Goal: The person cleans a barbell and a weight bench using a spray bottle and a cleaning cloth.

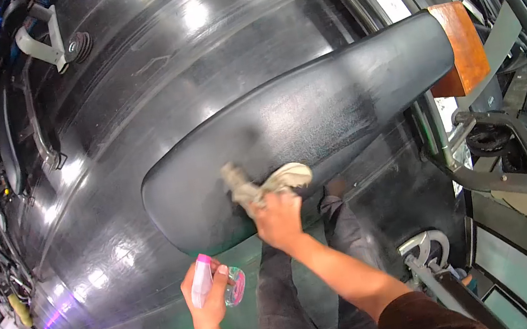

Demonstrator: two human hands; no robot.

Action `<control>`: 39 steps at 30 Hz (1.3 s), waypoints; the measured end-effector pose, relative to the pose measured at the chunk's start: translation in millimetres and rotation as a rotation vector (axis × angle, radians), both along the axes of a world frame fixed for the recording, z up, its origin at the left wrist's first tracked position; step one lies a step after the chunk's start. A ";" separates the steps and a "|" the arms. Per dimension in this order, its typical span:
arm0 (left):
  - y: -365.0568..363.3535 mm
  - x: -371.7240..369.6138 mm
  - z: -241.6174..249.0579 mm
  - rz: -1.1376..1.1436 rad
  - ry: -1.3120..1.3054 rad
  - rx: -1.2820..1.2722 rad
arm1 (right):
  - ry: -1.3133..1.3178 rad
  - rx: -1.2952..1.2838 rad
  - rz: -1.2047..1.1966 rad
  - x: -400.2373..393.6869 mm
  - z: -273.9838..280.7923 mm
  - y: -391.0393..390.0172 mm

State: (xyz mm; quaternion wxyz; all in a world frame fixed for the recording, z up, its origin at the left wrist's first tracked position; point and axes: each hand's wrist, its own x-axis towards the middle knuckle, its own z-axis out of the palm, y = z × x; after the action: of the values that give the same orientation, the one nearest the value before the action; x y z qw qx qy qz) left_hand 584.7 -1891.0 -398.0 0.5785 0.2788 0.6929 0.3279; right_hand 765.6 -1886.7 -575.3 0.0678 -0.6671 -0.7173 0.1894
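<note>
A long black padded bench (310, 108) stretches across the middle of the view, with wet-looking shine on part of its top. Over its near edge, my right hand (279, 219) is closed on a light beige cloth (242, 185), whose ends look slightly blurred. Lower left of the bench, my left hand (208, 298) wraps round a clear bottle (202, 283) with a pink top. A round clear piece with pink and green on it (235, 285) shows beside my left fingers; whether it belongs to the bottle I cannot tell.
A brown wooden block (462, 47) stands at the bench's right end, beside metal frames (444, 141). Gym equipment lines the left side, including a white metal arm (41, 45). Below the bench are my legs (283, 300) and a curved grey handle (424, 249).
</note>
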 end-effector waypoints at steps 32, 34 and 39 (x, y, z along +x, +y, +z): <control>60.0 128.7 9.7 -0.361 0.092 0.151 | -0.291 0.164 -0.023 333.2 10.2 88.2; 65.0 145.4 9.0 -0.361 0.047 0.090 | -0.190 0.226 -0.396 381.6 0.4 107.2; 72.3 169.0 8.2 -0.278 0.042 0.181 | -0.104 0.233 -0.684 452.1 5.1 172.0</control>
State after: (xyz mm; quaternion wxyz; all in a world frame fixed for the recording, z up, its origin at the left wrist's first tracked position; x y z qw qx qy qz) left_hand 753.7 -1818.8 -389.8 0.5761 0.4298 0.6272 0.2999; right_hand 1217.8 -1714.7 -570.3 0.1662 -0.8649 -0.4721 0.0384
